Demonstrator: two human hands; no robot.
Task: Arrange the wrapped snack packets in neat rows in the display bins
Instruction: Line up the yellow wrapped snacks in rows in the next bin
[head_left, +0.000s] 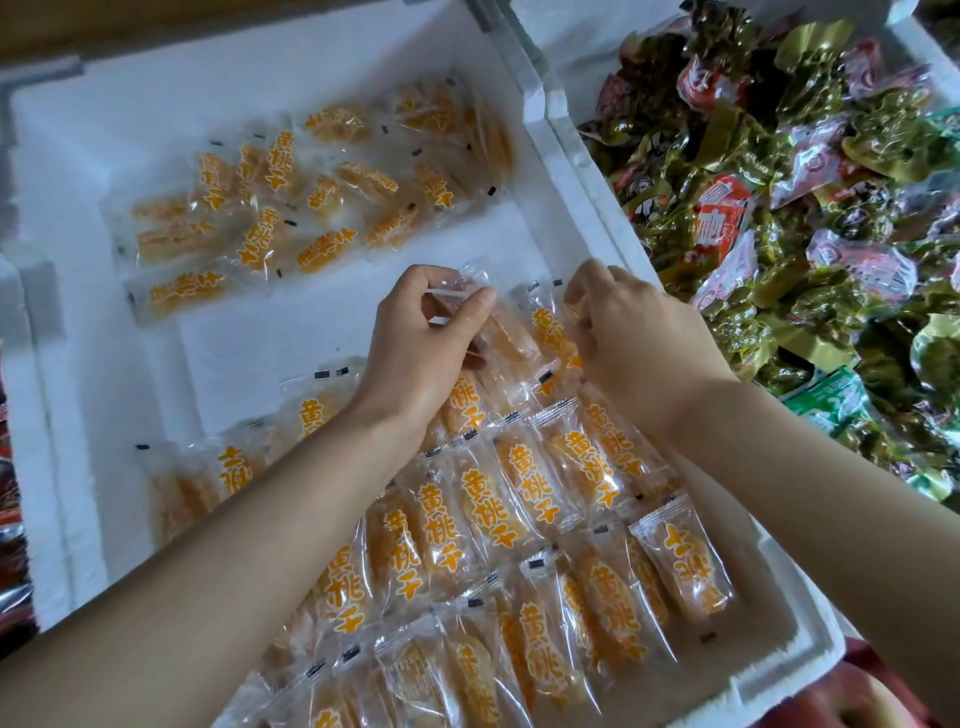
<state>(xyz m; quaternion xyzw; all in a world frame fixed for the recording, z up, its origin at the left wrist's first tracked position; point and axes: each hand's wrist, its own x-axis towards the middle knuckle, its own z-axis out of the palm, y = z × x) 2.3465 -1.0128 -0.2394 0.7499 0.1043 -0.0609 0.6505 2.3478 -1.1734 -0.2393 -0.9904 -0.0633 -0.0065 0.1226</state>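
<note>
A white foam bin (582, 208) holds clear packets of orange dried fruit with orange lettering. Neat rows of packets (498, 499) fill its near right part. A loose, jumbled heap of the same packets (311, 192) lies at the far side. My left hand (421, 338) pinches the top edge of one packet (506, 332) standing at the far end of the rows. My right hand (639, 332) grips the neighbouring packet (548, 325) by its right edge. Both hands are above the bin's right middle.
A second foam bin (566, 93) to the right is piled with green, red and pink wrapped snacks (810, 218). Bare white bin floor (260, 343) lies between the heap and the rows. Dark packets (10, 519) show at the left edge.
</note>
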